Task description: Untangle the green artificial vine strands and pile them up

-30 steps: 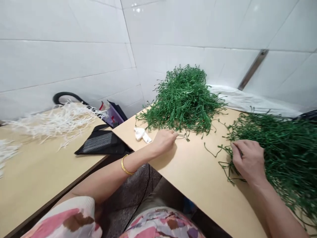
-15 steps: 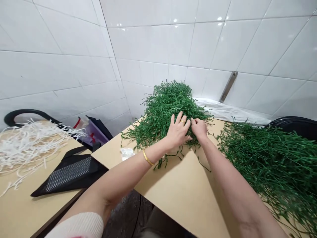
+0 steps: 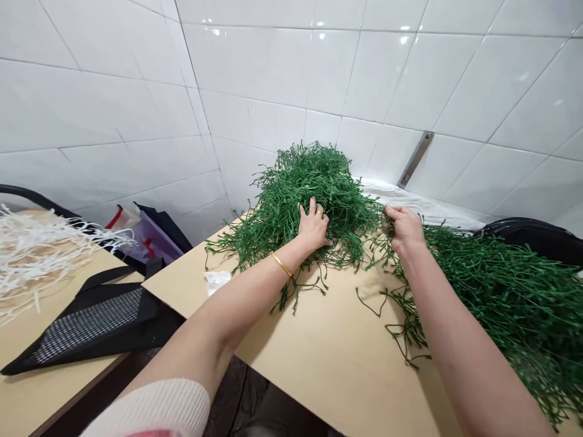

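A heaped pile of green knotted cords (image 3: 310, 176) rises at the table's back, near the tiled wall. My left hand (image 3: 314, 229), with a ring and a gold bracelet, presses into the front of this pile, fingers spread. To the right, my right hand (image 3: 404, 227) is closed on several green cords, whose strands stretch between it and the pile. Beyond my right forearm lies a second, broader heap of green cords (image 3: 505, 285). A few loose strands (image 3: 371, 303) lie on the table between the heaps.
The pale tabletop (image 3: 328, 346) runs toward me. White cords (image 3: 40, 249) and a black mesh bag (image 3: 95, 321) lie on another table at left. A white cloth (image 3: 405, 200), a metal bracket (image 3: 415, 159) and a black chair back (image 3: 532, 240) are along the wall side.
My right hand has moved right, away from my left hand, drawing green cords out from the pile. My left hand has stayed on the pile. The view has turned slightly right.
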{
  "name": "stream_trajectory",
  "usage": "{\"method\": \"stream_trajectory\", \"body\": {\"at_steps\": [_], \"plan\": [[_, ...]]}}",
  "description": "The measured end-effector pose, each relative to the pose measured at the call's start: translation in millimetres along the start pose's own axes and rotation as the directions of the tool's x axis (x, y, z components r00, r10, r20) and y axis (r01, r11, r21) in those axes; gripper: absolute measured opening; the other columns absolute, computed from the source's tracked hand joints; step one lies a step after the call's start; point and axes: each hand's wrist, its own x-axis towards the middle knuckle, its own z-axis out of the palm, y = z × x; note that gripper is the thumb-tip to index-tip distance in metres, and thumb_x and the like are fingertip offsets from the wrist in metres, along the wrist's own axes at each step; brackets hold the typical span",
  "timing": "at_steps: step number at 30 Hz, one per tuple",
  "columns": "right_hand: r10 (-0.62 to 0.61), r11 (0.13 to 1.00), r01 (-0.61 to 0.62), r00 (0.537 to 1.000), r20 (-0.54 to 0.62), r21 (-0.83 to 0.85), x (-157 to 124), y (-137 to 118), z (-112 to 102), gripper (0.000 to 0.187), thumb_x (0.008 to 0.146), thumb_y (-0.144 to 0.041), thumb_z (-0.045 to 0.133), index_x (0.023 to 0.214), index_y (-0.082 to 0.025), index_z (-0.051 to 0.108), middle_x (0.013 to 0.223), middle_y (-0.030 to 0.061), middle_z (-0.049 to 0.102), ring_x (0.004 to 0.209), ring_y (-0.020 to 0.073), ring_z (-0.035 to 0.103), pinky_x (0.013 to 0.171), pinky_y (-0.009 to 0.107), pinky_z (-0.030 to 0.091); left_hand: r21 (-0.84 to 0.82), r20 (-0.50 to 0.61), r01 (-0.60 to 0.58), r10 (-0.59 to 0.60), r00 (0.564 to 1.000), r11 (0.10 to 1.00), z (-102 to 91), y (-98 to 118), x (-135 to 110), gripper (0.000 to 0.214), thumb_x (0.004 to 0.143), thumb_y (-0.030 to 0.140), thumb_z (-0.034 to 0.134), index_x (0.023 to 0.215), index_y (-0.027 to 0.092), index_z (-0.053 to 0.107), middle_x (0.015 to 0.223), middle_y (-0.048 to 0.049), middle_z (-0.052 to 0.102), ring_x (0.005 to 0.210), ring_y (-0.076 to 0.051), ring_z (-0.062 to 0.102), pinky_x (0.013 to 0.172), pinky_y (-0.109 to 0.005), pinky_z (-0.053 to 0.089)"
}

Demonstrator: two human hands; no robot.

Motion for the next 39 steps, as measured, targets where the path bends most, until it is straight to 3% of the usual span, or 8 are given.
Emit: {"method": "stream_trajectory", "body": {"at_steps": [8,13,15,18,25,30,35,39], "plan": [[0.188,0.982,-0.170,0.937,0.294,-0.087,-36,6,-26,0.032,0.052,-0.040,0.073,0.057,-0.017,0.052,0.044,-0.0045,0.048,0.037,0.0056,0.037,0.034,0.019,0.027,0.033,0.026,0.006,-0.007,1.000,0.999,-2.7,13,-1,0.070,0.062,0.053,0.063,0.117,0.010,0.056,0.136,-0.0236,0.034,0.131,-0.044,0.013,0.099,-0.064,0.010],[0.267,0.963,-0.229,0.883,0.385,-0.144,-60,21,-30,0.036,0.048,-0.041,0.076,0.058,-0.016,0.053,0.047,-0.0045,0.050,0.039,0.0048,0.040,0.034,0.017,0.029,-0.006,-0.167,-0.080,0.078,0.983,0.997,-22.8,32,-16,0.061,0.072,0.040,0.058,0.124,0.011,0.046,0.135,-0.0204,0.037,0.125,-0.035,0.030,0.103,-0.053,0.014],[0.287,0.956,-0.242,0.880,0.378,-0.164,-69,26,-32,0.036,0.051,-0.044,0.074,0.059,-0.017,0.052,0.045,-0.0044,0.050,0.038,0.0050,0.040,0.034,0.017,0.028,-0.010,-0.211,-0.118,0.114,0.971,0.993,-24.3,32,-11,0.078,0.068,0.036,0.063,0.136,0.015,0.030,0.144,-0.0177,0.022,0.131,-0.035,0.018,0.103,-0.054,0.012],[0.294,0.953,-0.240,0.883,0.367,-0.186,-87,30,-36,0.037,0.056,-0.047,0.071,0.059,-0.018,0.049,0.044,-0.0051,0.048,0.036,0.0042,0.035,0.034,0.017,0.024,-0.010,-0.120,-0.132,0.130,0.984,0.991,-14.5,26,6,0.098,0.061,0.039,0.070,0.141,0.022,0.016,0.149,-0.0143,0.006,0.135,-0.038,-0.002,0.102,-0.060,0.003],[0.155,0.950,-0.051,0.933,0.326,-0.307,-136,26,-44,0.037,0.075,-0.047,0.051,0.054,-0.019,0.040,0.047,-0.0058,0.036,0.041,0.0049,0.024,0.037,0.019,0.019,-0.008,-0.010,-0.111,0.111,0.994,0.994,1.3,25,26,0.100,0.064,0.040,0.067,0.142,0.032,0.003,0.149,-0.0114,0.010,0.134,-0.039,0.000,0.100,-0.063,-0.003],[0.153,0.928,-0.030,0.940,0.305,-0.372,-129,39,-53,0.032,0.077,-0.045,0.047,0.059,-0.019,0.044,0.052,-0.0035,0.041,0.044,0.0073,0.032,0.041,0.021,0.025,-0.032,-0.021,-0.104,0.103,0.994,0.994,-10.1,29,13,0.095,0.068,0.037,0.063,0.142,0.032,0.002,0.147,-0.0142,0.015,0.132,-0.043,0.010,0.100,-0.062,0.003],[-0.078,0.779,0.241,0.953,0.293,-0.578,-113,43,-60,0.023,0.077,-0.040,0.047,0.073,-0.020,0.057,0.063,0.0006,0.052,0.061,0.0145,0.048,0.058,0.027,0.036,0.009,-0.036,-0.132,0.133,0.991,0.991,-30.8,37,-28,0.066,0.077,0.033,0.052,0.138,0.026,0.027,0.145,-0.0172,0.019,0.127,-0.041,0.026,0.098,-0.056,0.019],[-0.214,0.649,0.399,0.913,0.348,-0.647,-118,38,-58,0.022,0.079,-0.033,0.045,0.081,-0.020,0.063,0.081,0.0050,0.062,0.077,0.0181,0.054,0.071,0.030,0.039,-0.040,0.054,-0.245,0.247,0.968,0.969,-57.1,44,-61,0.032,0.081,0.018,0.039,0.105,0.016,0.058,0.112,-0.0160,0.056,0.096,-0.028,0.055,0.081,-0.043,0.040]]}}
